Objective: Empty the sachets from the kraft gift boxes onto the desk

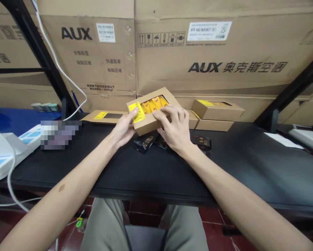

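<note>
Head view: looking forward and down past two bare forearms at a work station.

Surface: a long black flat-topped surface (240, 174) runs across the view, its front edge just above the person's lap.

Room: tall tan corrugated cartons printed AUX (208, 66) form a wall behind it from 9 to 3 o'clock. Black steel shelf uprights (38, 52) stand at 10 o'clock and 2 o'clock, and a white cable (59, 66) hangs at 10 o'clock. Dark red floor tiles (146, 212) show at 6 o'clock.

Side items: a white device with blue panels (7, 153) sits at 9 o'clock, beside a pixelated patch too blurred to identify.

Containers: a kraft-cardboard windowed box (156, 120) shows yellow-orange packets (152, 105) through its window and has a yellow sticker (137, 112) on one end. Two more kraft boxes (217, 109) lie stacked at 2 o'clock; a flat kraft box (104, 116) lies at 10 o'clock.

Loose items: glossy black sachets (146, 143) lie on the surface at the centre, just below both hands.

Left hand (123, 127): curled closed around the box's left end, thumb on the sticker.

Right hand (172, 127): fingers spread across the box's near right side, holding it.

Held box: tilted between both hands at the centre.
</note>
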Action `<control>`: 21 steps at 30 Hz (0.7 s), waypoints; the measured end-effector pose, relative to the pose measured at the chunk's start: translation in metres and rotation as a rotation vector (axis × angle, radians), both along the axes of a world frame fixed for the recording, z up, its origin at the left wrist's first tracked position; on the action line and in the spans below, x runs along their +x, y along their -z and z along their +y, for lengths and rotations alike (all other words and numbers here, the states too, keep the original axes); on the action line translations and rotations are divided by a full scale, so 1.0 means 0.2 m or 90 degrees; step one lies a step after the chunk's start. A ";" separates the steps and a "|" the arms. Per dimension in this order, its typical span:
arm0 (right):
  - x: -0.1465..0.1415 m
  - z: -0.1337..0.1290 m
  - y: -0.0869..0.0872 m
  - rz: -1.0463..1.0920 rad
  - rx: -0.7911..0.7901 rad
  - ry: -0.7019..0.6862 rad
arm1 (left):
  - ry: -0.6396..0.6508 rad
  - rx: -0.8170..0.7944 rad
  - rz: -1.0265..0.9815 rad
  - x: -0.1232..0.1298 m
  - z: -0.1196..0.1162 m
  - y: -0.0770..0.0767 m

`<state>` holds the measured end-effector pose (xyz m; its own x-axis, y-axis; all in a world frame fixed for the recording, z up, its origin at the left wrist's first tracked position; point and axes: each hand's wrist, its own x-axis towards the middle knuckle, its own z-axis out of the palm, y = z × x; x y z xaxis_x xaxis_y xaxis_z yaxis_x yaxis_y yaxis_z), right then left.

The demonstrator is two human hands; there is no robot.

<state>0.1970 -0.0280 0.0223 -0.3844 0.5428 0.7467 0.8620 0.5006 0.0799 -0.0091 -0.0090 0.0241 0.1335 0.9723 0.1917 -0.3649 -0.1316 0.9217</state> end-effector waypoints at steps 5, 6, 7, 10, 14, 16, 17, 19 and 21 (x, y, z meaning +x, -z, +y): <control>-0.01 0.00 -0.01 -0.019 -0.038 -0.079 | -0.042 0.016 -0.027 -0.02 0.01 -0.01; -0.01 0.01 -0.01 -0.023 -0.049 -0.099 | -0.061 0.026 -0.026 -0.03 0.02 -0.01; 0.00 0.01 -0.01 -0.024 -0.060 -0.115 | -0.079 0.039 -0.023 -0.05 0.02 -0.01; 0.01 0.03 -0.01 -0.010 -0.079 -0.127 | -0.116 0.075 0.000 -0.07 0.04 -0.01; 0.03 0.06 -0.01 0.000 -0.093 -0.114 | -0.123 0.093 0.014 -0.09 0.04 -0.01; 0.05 0.07 -0.01 0.007 -0.090 -0.105 | -0.126 0.089 0.008 -0.10 0.04 -0.01; 0.05 0.08 -0.01 0.015 -0.088 -0.098 | -0.126 0.087 0.005 -0.10 0.04 -0.01; 0.07 0.09 0.00 0.032 -0.088 -0.081 | -0.126 0.082 0.007 -0.11 0.04 -0.01; 0.08 0.09 0.00 0.051 -0.097 -0.071 | -0.127 0.082 0.024 -0.12 0.05 -0.01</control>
<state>0.2125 -0.0101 0.0222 -0.3910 0.6094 0.6898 0.8010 0.5944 -0.0711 -0.0324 0.0001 0.0268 -0.0501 0.9478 0.3148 -0.2857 -0.3156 0.9048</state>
